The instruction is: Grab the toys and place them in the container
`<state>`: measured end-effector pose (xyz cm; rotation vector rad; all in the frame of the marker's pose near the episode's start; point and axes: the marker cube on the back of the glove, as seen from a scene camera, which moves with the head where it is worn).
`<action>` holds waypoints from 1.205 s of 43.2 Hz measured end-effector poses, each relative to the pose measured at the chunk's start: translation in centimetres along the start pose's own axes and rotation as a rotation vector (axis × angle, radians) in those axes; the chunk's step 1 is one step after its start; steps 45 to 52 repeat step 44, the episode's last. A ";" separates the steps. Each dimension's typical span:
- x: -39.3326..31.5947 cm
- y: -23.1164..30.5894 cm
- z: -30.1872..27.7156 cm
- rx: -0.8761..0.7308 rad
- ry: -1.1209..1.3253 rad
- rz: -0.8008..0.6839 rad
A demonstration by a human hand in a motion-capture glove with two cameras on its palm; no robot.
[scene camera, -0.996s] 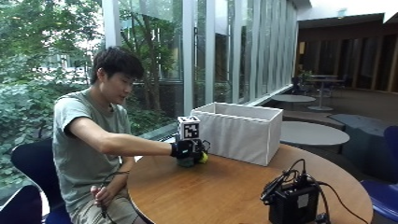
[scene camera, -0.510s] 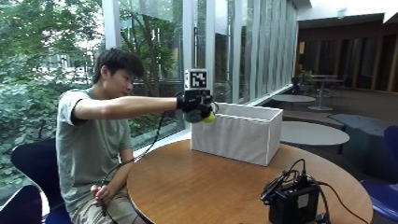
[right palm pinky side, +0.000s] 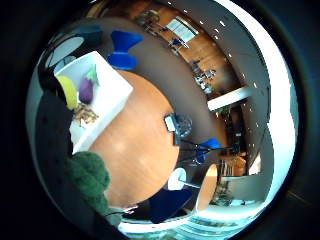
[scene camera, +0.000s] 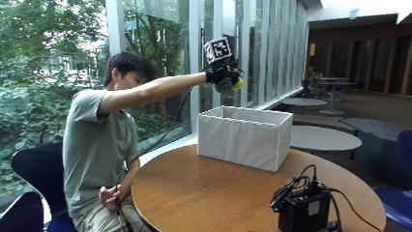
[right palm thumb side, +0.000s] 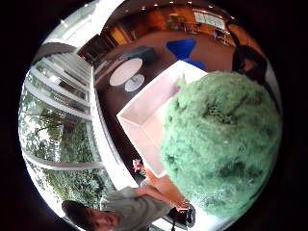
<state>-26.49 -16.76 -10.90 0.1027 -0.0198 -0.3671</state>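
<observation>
A fuzzy green-and-yellow toy [scene camera: 229, 84] sits above the open white fabric container [scene camera: 244, 137], where a purple toy [right palm pinky side: 86, 90] lies

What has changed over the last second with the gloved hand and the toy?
The gloved right hand lifted the fuzzy green and yellow toy from the round wooden table to high above the white fabric container, still gripping it. The container and the black device stayed put.

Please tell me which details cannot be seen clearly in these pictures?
- Inside of the white container: hidden by its walls in the outside view.
- Brownish thing in the container beside the purple toy: too small to identify.
- Fingers of the right hand: the green fuzzy toy covers them in the thumb side view.
</observation>
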 end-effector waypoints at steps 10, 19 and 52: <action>-5.2 -4.0 4.1 -0.093 0.014 0.061; -7.6 -3.3 6.8 -0.297 0.037 -0.186; -0.3 0.5 2.6 -0.311 0.017 -0.058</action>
